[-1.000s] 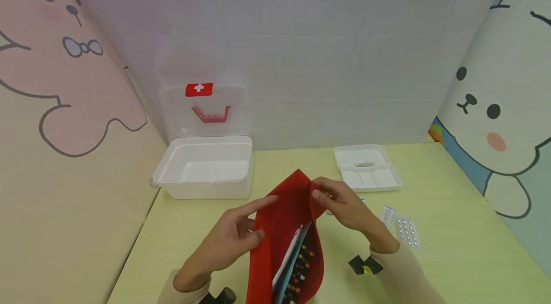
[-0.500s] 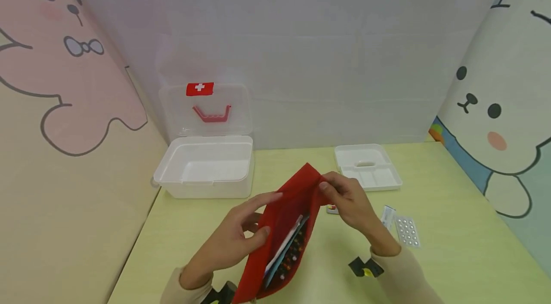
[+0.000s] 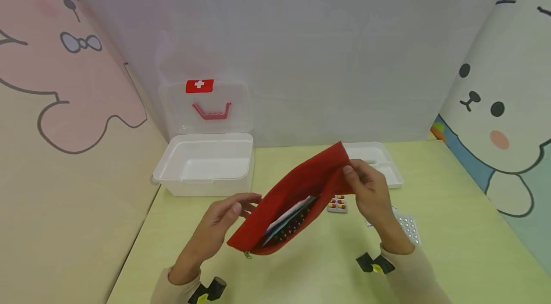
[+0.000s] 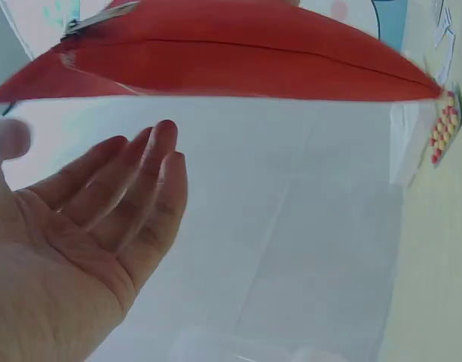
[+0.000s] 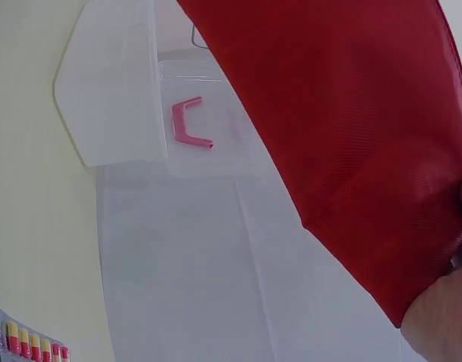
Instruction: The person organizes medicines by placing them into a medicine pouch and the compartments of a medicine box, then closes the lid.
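Note:
A red zip pouch [image 3: 280, 201] hangs tilted over the table, its mouth spread apart. White and light-blue flat items [image 3: 287, 215] and a dark item with small bright dots show inside; their kinds are unclear. My right hand [image 3: 373, 196] pinches the pouch's upper right end between thumb and fingers. At the lower left end, where the zip pull [image 3: 247, 255] dangles, my left hand [image 3: 215, 225] is close by with relaxed fingers. The left wrist view shows a gap between those fingers [image 4: 159, 188] and the pouch [image 4: 231, 64].
A white first-aid box [image 3: 206, 188] stands at the back left, its clear lid [image 3: 236, 103] raised. A white compartment tray [image 3: 372, 151] lies behind my right hand. A capsule blister pack [image 3: 337, 204] and a silver tablet blister pack [image 3: 410, 230] rest on the table.
The pouch has swung up and right, turning from steep to slanting. My left hand has let go of its side and drawn away leftward; my right hand has moved right, keeping its grip.

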`<state>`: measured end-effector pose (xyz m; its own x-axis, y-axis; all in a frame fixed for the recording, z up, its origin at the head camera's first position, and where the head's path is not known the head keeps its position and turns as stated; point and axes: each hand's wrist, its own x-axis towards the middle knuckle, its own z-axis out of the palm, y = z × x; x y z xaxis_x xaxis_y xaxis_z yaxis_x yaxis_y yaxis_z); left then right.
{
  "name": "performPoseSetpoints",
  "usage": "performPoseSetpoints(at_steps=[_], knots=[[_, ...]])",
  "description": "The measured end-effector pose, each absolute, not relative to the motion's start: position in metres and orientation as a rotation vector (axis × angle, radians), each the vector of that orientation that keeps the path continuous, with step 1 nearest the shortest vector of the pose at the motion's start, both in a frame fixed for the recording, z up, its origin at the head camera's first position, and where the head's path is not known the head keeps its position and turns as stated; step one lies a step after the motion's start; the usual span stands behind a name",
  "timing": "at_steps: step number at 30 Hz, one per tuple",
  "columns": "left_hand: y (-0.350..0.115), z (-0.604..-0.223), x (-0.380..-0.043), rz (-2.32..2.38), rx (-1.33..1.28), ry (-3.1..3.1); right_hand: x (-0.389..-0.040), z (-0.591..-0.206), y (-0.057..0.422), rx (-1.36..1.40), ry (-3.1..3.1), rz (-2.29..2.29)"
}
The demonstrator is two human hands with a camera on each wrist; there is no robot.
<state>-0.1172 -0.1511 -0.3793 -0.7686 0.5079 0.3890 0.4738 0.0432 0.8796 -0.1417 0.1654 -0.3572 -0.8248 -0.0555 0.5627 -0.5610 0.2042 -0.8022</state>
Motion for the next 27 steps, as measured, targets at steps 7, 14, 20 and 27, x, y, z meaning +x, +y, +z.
performPoseSetpoints(at_steps=[7, 14, 20, 27], knots=[[-0.163, -0.396, -0.11, 2.04, 1.206, 2.116, -0.152, -0.374, 0.178, 0.324, -1.982, 1.744], [-0.143, -0.394, -0.1, 1.912, 1.235, 2.416, -0.153, -0.38, 0.178, 0.137, -1.91, 1.817], [-0.124, -0.382, -0.098, 1.984, 0.949, 2.577, -0.152, -0.384, 0.172, 0.004, -1.866, 1.93], [-0.113, -0.381, -0.101, 2.271, 0.61, 2.664, -0.152, -0.392, 0.166, -0.009, -1.916, 1.953]])
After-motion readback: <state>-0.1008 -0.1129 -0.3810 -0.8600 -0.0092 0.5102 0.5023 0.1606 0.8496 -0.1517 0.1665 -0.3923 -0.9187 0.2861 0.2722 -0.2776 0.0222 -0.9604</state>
